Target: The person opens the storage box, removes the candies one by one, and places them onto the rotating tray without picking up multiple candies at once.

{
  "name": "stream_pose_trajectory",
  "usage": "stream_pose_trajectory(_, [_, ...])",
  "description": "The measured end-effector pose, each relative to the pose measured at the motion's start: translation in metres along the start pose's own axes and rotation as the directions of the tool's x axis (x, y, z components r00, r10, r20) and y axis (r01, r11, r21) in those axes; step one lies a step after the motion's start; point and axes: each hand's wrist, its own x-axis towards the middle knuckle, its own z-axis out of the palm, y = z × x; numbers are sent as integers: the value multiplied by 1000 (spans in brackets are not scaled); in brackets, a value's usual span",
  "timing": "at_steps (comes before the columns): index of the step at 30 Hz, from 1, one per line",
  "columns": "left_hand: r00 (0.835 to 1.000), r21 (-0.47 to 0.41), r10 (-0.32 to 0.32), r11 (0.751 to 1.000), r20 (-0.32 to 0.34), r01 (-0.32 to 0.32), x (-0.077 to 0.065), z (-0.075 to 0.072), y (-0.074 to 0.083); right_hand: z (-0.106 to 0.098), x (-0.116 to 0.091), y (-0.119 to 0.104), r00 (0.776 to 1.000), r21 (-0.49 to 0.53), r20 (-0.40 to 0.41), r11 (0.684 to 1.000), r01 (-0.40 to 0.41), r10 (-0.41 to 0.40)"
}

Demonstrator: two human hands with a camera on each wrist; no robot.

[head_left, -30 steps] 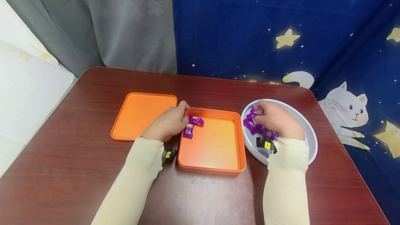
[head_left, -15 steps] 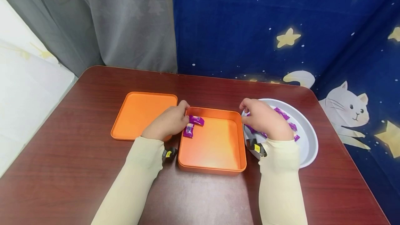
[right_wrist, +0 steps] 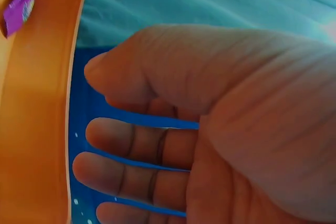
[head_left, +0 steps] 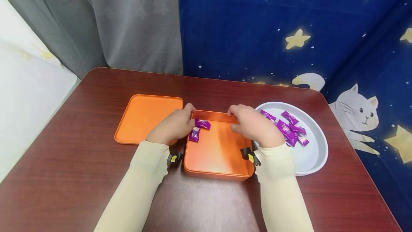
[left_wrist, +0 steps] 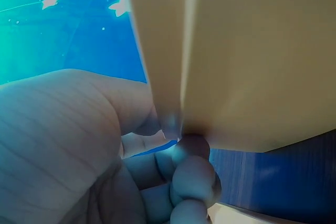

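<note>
My left hand [head_left: 173, 126] grips the back left corner of a square orange box [head_left: 222, 153]. In the left wrist view, thumb and fingers lie on either side of the box wall [left_wrist: 163, 77]. Two purple-wrapped candies [head_left: 202, 124] lie in that corner inside, beside the fingertips. Over the right part of the box is my right hand [head_left: 254, 126], thumb and index finger apart. The right wrist view shows its fingers [right_wrist: 142, 145] loosely bent with nothing between them. Several more purple candies [head_left: 288, 131] lie in a white round dish [head_left: 317, 158] to the right.
An orange square lid [head_left: 148, 115] lies flat left of the box, partly behind the left hand. The reddish-brown table [head_left: 64, 160] ends at the back before a grey curtain [head_left: 138, 24] and a blue starry one [head_left: 244, 28].
My right hand has moved left from among the candies in the dish to over the orange box, uncovering the candies there. The left hand has stayed on the box corner.
</note>
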Motion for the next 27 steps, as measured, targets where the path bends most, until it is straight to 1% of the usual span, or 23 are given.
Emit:
stream_pose_trajectory(9, [1000, 1, 22, 1000, -4, -22, 0, -1, -1, 18, 13, -21, 996, -67, 48, 995, 75, -72])
stream_pose_trajectory(13, [1000, 1, 28, 1000, -1, -28, 0, -1, -1, 26, 17, -30, 993, -74, 70, 993, 97, -92])
stream_pose_trajectory(17, [1000, 1, 25, 1000, 6, -25, 0, -1, -1, 30, 20, -34, 992, -77, 71, 991, 107, -101])
stream_pose_trajectory(22, [1000, 4, 28, 1000, 0, -28, 0, -1, -1, 38, 26, -36, 988, -69, 56, 986, 150, -146])
stream_pose_trajectory(27, [999, 4, 42, 999, -11, -42, 1, -1, -2, 47, 32, -36, 983, -90, 78, 981, 172, -165])
